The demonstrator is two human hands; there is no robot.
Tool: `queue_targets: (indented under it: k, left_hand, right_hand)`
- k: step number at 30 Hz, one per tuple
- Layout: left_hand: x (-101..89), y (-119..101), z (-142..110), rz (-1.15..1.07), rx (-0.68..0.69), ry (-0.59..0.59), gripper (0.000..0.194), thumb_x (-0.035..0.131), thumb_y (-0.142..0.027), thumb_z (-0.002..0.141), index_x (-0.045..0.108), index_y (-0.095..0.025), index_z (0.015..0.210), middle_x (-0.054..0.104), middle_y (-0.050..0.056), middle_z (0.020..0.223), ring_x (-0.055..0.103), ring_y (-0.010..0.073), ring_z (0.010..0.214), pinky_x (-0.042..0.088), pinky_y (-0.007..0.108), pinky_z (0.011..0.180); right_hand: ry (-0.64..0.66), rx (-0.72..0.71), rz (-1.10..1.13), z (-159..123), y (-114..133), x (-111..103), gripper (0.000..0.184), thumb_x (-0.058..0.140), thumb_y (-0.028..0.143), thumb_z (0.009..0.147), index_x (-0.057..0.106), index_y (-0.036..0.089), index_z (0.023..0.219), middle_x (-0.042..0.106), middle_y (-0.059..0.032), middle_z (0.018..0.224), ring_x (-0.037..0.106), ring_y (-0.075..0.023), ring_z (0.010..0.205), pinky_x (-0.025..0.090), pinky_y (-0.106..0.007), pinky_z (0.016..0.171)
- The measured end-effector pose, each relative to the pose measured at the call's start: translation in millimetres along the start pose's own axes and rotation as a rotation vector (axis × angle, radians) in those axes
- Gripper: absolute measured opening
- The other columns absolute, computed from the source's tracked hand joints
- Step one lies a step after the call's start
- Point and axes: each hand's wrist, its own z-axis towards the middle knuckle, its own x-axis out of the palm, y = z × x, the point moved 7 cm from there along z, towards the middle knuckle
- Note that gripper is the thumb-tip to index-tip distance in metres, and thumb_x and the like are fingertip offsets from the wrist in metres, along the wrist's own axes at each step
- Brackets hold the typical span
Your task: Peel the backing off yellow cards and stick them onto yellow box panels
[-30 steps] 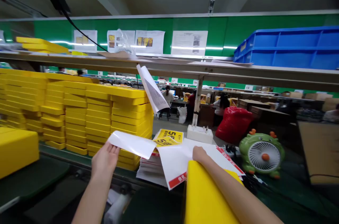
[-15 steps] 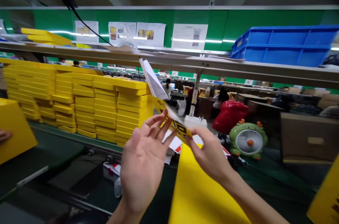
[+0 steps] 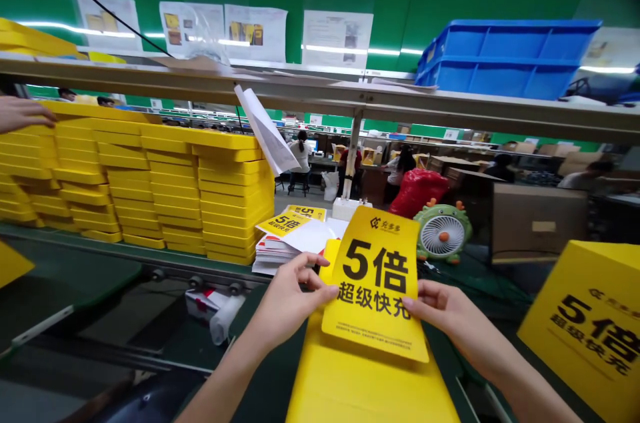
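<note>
Stacked yellow trays far left; printed sheet pile behind. Left hand pinching yellow sign at left edge; sign held up over yellow box; right hand grasping right edge. Printed yellow carton far right.

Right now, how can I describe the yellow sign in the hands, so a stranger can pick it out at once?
Find the dark green belt below the long shelf. Over a yellow box on it, the left hand and right hand hold a loose yellow sign by its sides. Its big black "5倍" matches the print on the box at right, but only this one is a thin sheet between two hands.
</note>
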Motion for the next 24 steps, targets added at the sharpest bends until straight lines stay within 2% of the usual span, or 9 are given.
queue_targets:
  k: [5, 13, 24]
  left_hand:
    - [3.6, 17, -5, -0.023, -0.057, 0.068, 0.038, 0.070, -0.032, 0.070, 0.049, -0.018, 0.099, 0.062, -0.003, 0.062, 0.058, 0.0172, 0.067, 0.042, 0.030, 0.070]
    - [4.4, 23, -5, -0.005, -0.087, 0.083, 0.038, 0.070, -0.032, 0.070, 0.050, -0.017, 0.098, 0.060, -0.004, 0.059, 0.055, 0.0168, 0.067, 0.040, 0.028, 0.066]
    - [5.3, 25, -4, -0.017, -0.096, 0.089, 0.037, 0.069, -0.034, 0.069, 0.051, -0.017, 0.097, 0.059, -0.003, 0.060, 0.055, 0.0170, 0.065, 0.040, 0.028, 0.064]
  right_hand:
    - [0.045, 0.042, -0.021, -1, -13, 2, 0.033, 0.073, 0.039, 0.071, 0.066, 0.015, 0.093, 0.072, -0.0103, 0.097, 0.068, -0.0239, 0.089, 0.054, -0.033, 0.085]
    - [0.082, 0.028, -0.006, 1, -15, 6, 0.032, 0.072, 0.034, 0.074, 0.066, 0.015, 0.098, 0.072, -0.0093, 0.098, 0.068, -0.0220, 0.087, 0.056, -0.030, 0.082]
    - [0.061, 0.027, -0.031, -2, -12, 6, 0.029, 0.071, 0.039, 0.073, 0.065, 0.015, 0.088, 0.071, -0.0095, 0.097, 0.067, -0.0247, 0.089, 0.054, -0.035, 0.085]
